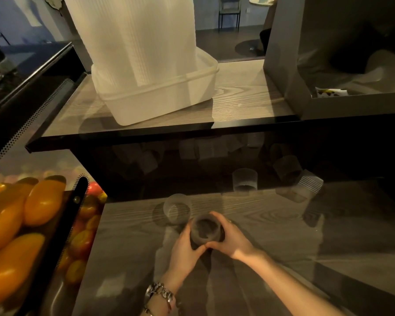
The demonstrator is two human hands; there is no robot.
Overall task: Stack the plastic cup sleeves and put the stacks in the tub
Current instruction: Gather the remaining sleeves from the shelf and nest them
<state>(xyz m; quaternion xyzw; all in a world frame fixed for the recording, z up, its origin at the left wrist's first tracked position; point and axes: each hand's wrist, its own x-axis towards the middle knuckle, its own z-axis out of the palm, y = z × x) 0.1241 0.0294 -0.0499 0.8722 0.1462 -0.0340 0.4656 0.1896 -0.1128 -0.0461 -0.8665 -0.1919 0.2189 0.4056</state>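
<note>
On the lower wooden counter, my left hand [184, 249] and my right hand [232, 239] both curl around one clear plastic cup sleeve [205, 228], seen from above. Another sleeve [177, 209] stands just behind it to the left. More sleeves stand farther back, one upright [245, 180], one dark and tilted [287, 167] and one ribbed on its side [309, 184]. Several others lie dim in the shadow under the upper shelf. The translucent white tub [169, 96] sits on the upper shelf with tall stacks of sleeves [132, 35] rising out of it.
A tray of orange and red fruit [21, 220] lies at the left behind a dark perforated divider [75, 201]. A grey box [342, 65] stands on the upper shelf at the right. The shelf's dark front edge [146, 135] overhangs the back of the counter.
</note>
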